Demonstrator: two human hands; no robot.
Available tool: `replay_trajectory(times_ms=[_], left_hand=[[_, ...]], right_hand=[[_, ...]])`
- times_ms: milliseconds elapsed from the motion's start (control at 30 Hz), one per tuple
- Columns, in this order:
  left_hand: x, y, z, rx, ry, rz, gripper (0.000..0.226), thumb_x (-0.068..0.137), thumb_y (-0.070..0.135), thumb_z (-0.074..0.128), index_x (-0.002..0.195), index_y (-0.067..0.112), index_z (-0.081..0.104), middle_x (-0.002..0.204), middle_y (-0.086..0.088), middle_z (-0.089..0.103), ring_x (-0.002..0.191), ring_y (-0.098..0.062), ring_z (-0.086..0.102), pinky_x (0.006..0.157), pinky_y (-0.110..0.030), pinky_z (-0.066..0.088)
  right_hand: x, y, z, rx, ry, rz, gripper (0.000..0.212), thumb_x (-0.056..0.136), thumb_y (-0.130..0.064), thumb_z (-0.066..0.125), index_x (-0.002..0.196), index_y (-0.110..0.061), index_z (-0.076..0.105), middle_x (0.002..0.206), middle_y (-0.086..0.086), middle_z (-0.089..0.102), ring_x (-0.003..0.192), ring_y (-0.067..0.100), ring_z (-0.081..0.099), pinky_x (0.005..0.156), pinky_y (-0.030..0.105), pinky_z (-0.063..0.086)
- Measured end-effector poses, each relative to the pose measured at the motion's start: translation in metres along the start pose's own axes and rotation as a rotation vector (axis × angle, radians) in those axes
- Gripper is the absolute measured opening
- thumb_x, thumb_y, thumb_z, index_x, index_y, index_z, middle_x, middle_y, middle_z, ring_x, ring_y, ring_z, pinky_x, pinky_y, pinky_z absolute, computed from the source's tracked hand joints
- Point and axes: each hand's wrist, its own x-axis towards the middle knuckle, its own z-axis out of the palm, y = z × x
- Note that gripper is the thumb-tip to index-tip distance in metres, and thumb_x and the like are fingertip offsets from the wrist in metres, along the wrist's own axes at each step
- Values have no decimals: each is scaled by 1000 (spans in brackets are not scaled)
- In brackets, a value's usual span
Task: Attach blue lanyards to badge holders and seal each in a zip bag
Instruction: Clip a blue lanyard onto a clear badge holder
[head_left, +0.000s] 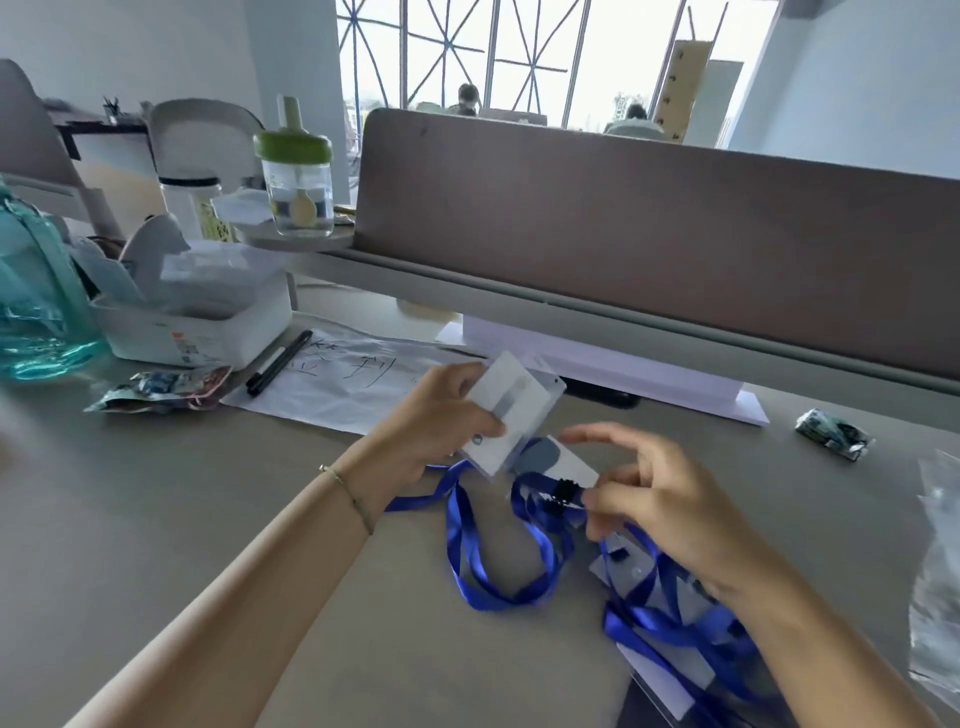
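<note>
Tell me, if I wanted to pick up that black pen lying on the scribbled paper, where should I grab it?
Probably around the middle of the black pen, with thumb and finger across its thin barrel, coming straight down from above. It lies flat and slanted on the paper, its far end near the white box, so the middle has bare paper on both sides for fingertips.

pen (279, 363): on paper (358, 384)
jar (296, 179): green lid, behind white box (197, 317)
wrapper (835, 434): far right on table (156, 519)
</note>
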Motion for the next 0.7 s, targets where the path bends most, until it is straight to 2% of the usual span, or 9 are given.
replay_trajectory(times_ms=[100,200,267,333,433,500,567,633,700], left_hand=[[-2,4,9,66,20,51,36,75,-1,76,107,17,71,99,-3,73,89,-22,68,71,-32,51],[-7,12,16,168,81,143,35,74,0,78,90,28,67,88,7,70,78,-10,62,66,-24,46],[-11,16,21,227,124,186,36,71,1,79,88,30,67,88,7,70,78,-12,63,66,-24,45],[-13,18,26,265,156,205,37,69,3,79,90,32,70,89,12,72,82,-7,64,67,-23,47],[-16,20,35,290,125,233,28,68,10,75,87,31,75,75,17,71,69,3,62,58,-16,43],[-20,21,40,299,88,254,12,70,15,72,72,27,74,59,10,64,52,-3,53,50,-19,37],[-24,21,44,310,64,252,13,75,14,70,66,24,72,49,6,53,44,-8,42,44,-21,31],[-26,21,49,369,58,274,8,78,15,67,74,11,73,51,-3,55,44,-14,43,44,-28,33],[-29,22,54,444,93,325,16,78,17,64,79,2,69,61,-12,63,52,-25,54,45,-38,40]], right_hand=[[2,-4,-16,305,32,28,34,96,8,43,99,-2,75,85,23,76,79,29,75,70,26,60],[3,-5,-29,504,80,31,32,95,9,43,100,4,73,95,24,76,90,33,75,78,34,61],[3,-6,-35,439,154,-1,19,93,4,57,96,0,76,90,20,77,84,31,75,70,30,63],[3,-3,-38,308,260,-35,12,89,-4,68,85,-8,79,76,14,77,69,24,72,62,26,58],[7,4,-39,4,428,-126,17,88,-19,74,71,-16,76,63,-1,70,61,10,62,65,26,50],[8,6,-37,-128,456,-190,23,91,-23,68,70,-17,70,65,-7,68,64,6,61,67,27,48],[9,7,-34,-175,468,-227,24,94,-24,63,71,-19,66,67,-7,69,66,8,64,67,32,52],[9,8,-31,-239,516,-258,24,94,-24,62,71,-21,64,63,-6,69,60,9,64,61,32,52],[9,11,-29,-386,615,-307,23,91,-24,65,68,-22,64,52,-7,61,48,11,56,49,28,46]])
